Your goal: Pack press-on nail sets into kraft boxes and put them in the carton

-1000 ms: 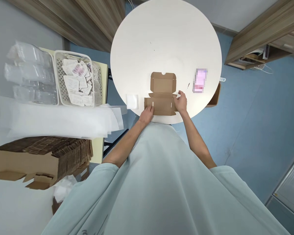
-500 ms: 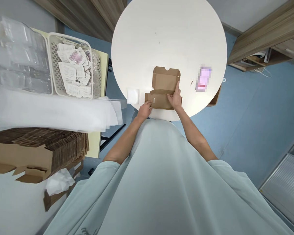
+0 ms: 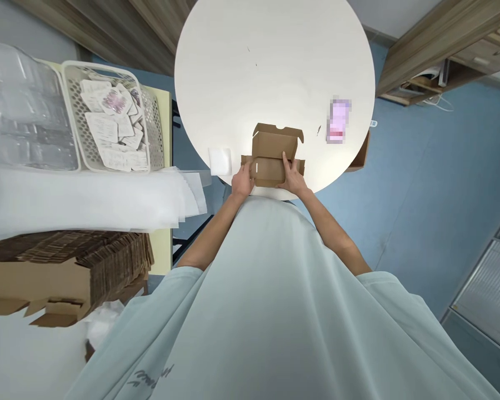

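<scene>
A brown cardboard box [image 3: 275, 145], partly folded with its lid panel tilted up at the back, sits near the close edge of the round white table. My left hand [image 3: 242, 180] is closed around its left end, over the side flap. At the front right, my right hand [image 3: 293, 178] grips the box, thumb at the front edge and index finger stretched over the inside; the other fingers are partly hidden. Left of the box lies a small white packet [image 3: 220, 161], touched by neither hand.
A blurred-out pink and purple item [image 3: 338, 121] lies on the table [image 3: 275, 66] at right. On the left stand a white basket [image 3: 145, 122] of printed packets, clear plastic containers [image 3: 20, 111], white sheets [image 3: 87, 197] and stacked flat cardboard [image 3: 116, 258]. A brown box [image 3: 360, 155] shows beyond the table edge.
The lid panel has tipped up from lying flatter. My right hand has shifted from the box's right end to its front edge. My left hand has closed further round the left end.
</scene>
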Demonstrator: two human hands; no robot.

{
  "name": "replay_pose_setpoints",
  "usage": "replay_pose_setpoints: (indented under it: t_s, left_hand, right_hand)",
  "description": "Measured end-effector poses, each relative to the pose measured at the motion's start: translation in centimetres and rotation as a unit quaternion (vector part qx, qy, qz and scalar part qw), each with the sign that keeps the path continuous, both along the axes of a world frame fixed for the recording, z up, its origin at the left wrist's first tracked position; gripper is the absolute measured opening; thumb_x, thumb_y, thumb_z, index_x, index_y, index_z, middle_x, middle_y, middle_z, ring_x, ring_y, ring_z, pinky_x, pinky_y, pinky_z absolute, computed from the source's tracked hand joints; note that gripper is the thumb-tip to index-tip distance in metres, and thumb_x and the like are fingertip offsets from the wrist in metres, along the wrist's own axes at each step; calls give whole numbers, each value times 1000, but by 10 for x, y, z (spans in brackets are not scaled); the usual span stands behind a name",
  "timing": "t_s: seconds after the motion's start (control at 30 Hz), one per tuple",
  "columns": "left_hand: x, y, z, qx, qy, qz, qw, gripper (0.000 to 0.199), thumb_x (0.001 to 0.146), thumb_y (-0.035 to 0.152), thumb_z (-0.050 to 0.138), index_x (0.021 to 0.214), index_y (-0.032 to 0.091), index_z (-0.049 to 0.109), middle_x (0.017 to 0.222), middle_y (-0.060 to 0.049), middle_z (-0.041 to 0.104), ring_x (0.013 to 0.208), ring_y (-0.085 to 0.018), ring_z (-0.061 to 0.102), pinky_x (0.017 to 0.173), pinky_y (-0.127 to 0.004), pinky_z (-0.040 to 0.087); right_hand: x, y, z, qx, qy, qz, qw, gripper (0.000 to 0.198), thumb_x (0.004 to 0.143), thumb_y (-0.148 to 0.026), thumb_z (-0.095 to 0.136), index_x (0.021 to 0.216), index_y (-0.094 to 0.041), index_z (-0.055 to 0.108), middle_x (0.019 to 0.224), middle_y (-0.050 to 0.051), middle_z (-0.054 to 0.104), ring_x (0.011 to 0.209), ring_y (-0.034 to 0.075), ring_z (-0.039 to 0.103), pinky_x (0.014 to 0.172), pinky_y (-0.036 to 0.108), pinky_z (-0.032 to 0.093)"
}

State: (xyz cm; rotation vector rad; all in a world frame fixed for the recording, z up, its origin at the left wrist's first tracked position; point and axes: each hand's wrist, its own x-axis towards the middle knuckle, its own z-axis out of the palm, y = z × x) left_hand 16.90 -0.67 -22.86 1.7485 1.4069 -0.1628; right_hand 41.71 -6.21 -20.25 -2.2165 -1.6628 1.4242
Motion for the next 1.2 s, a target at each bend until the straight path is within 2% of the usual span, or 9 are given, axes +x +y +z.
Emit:
replay_pose_setpoints:
  t_s: [0.13, 0.27, 0.43, 0.6, 0.73, 0.83, 0.97, 1.07, 1.2]
  left_hand:
    - [9, 4, 7, 7, 45, 27, 999, 71, 103, 16, 59, 172, 30, 55, 154, -15, 72, 134, -38, 75, 116, -56, 62]
    - [12, 4, 11, 16, 54, 17, 998, 69, 101, 16, 58, 169, 28, 61, 147, -17, 71, 128, -40, 77, 113, -57, 63]
    - [12, 3, 14, 8, 55, -3, 998, 71, 103, 15, 54, 172, 27, 60, 149, -18, 69, 127, -40, 77, 116, -57, 62]
    - [10, 4, 21, 3, 36, -15, 999, 67, 108, 14, 49, 174, 21, 57, 152, -19, 70, 139, -38, 73, 124, -55, 58]
    - [-1, 6, 28, 44, 8, 32, 999, 61, 107, 12, 49, 167, 21, 60, 158, -17, 66, 142, -32, 71, 122, -46, 59]
    - [-10, 10, 33, 77, 54, 98, 991, 58, 108, 19, 56, 166, 21, 58, 167, -18, 60, 143, -32, 71, 116, -44, 61]
    - [-17, 16, 33, 7, 105, 100, 989, 36, 109, 28, 64, 144, 23, 71, 147, -14, 76, 139, -33, 72, 117, -45, 58]
    - [-16, 17, 32, -3, 107, 83, 991, 22, 111, 28, 61, 125, 23, 77, 141, -12, 81, 132, -33, 75, 116, -43, 57]
    - [-9, 13, 37, -11, 75, 100, 992, 20, 109, 25, 63, 125, 22, 75, 128, -12, 85, 116, -30, 81, 106, -40, 59]
  right_hand:
    - [-1, -3, 4, 6, 3, 14, 1000, 165, 74, -51, 110, 191, -31, -5, 189, 29, 16, 165, 52, 48, 124, 71, 60]
    - [-1, -3, 8, 2, 2, 5, 1000, 160, 77, -46, 108, 191, -31, -2, 187, 29, 21, 160, 52, 55, 122, 70, 61]
    - [4, 5, 5, 3, 6, -22, 1000, 141, 84, -37, 102, 192, -32, 11, 184, 25, 31, 151, 51, 63, 125, 67, 60]
    - [6, 11, -2, 12, 5, -35, 999, 133, 86, -28, 97, 191, -32, 17, 182, 22, 36, 146, 49, 66, 127, 68, 57]
    - [6, 11, -3, 7, -2, -28, 1000, 130, 88, -26, 94, 191, -32, 17, 182, 23, 35, 144, 48, 67, 127, 66, 57]
    - [6, 10, -5, 9, -4, -25, 1000, 134, 87, -30, 97, 192, -34, 12, 181, 23, 35, 143, 48, 68, 125, 66, 58]
    - [7, 10, -11, 20, -3, -9, 1000, 143, 88, -36, 98, 191, -42, -1, 180, 20, 37, 141, 48, 70, 120, 68, 62]
    - [8, 10, -17, 26, -5, 2, 1000, 144, 88, -37, 98, 190, -44, -4, 180, 20, 37, 139, 47, 71, 118, 68, 63]
    - [9, 9, -23, 33, -6, 1, 999, 141, 88, -36, 98, 190, -43, 1, 181, 20, 36, 137, 48, 72, 118, 70, 63]
